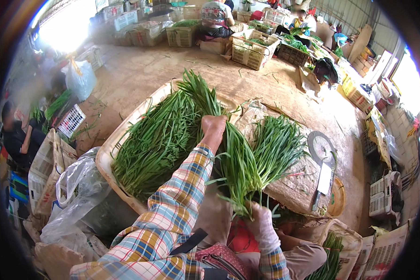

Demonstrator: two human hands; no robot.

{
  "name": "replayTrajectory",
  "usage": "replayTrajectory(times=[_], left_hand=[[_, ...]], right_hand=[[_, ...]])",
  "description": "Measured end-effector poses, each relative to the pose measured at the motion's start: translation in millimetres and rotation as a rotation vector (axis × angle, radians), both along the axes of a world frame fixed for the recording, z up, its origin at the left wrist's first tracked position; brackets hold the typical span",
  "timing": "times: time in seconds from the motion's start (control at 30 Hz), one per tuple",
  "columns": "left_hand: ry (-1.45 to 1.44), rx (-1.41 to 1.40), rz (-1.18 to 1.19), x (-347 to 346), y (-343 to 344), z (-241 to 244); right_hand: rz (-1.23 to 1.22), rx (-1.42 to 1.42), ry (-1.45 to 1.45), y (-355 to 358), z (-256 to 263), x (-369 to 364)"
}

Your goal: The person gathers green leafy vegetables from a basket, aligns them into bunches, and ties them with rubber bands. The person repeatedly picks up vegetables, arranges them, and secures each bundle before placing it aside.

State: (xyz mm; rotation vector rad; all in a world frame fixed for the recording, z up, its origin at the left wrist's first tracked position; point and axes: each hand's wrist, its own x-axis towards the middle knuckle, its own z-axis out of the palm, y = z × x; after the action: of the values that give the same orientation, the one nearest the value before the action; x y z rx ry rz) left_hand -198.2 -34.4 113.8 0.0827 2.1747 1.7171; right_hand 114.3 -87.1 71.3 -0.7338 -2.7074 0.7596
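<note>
My left hand (213,131) is closed in a fist around the upper part of a bunch of garlic chives (236,159). The leaf tips stick out beyond the fist, and the pale stem ends hang toward my lap. Down at those ends, my right hand (260,220), in a pale glove or wrap, grips some of the lower stems and leaves. A white plastic crate (124,120) full of loose green leaves (157,140) stands under and left of my left arm. Right of the held bunch, a second pile of chives (280,148) lies on a worn, covered board (290,185).
A cleaver (323,180) rests at the board's right edge, beside a round grey disc (322,147) and a shallow brown basin (337,197). Clear plastic bags (80,189) lie left. A crate (346,241) with tied greens sits lower right. Several people work among crates (253,49) farther off.
</note>
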Motion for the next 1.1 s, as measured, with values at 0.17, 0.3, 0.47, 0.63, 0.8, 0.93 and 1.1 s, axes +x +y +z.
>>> replayTrajectory(times=[0.17, 0.3, 0.47, 0.63, 0.8, 0.93, 1.1], left_hand=[[-0.047, -0.085, 0.047, 0, -1, 14], [0.093, -0.296, -0.007, 13, -1, 35], [0.137, -0.343, -0.136, 30, 11, 46], [0.231, -0.327, -0.179, 62, 23, 61], [0.067, -0.301, -0.244, 35, 16, 62], [0.042, -0.294, -0.180, 33, 12, 53], [-0.047, -0.255, -0.055, 3, 11, 11]], right_hand=[[-0.149, -0.124, -0.797, 9, -108, 92], [-0.391, 0.086, -0.549, 1, -28, 80], [-0.153, 0.224, 0.194, -8, 54, -14], [-0.102, 0.410, 0.194, 7, 21, -60], [0.017, 0.366, 0.067, -19, -30, -8], [-0.261, -0.068, -0.772, -13, -72, 65], [-0.418, -0.142, -0.123, -20, 11, 56]])
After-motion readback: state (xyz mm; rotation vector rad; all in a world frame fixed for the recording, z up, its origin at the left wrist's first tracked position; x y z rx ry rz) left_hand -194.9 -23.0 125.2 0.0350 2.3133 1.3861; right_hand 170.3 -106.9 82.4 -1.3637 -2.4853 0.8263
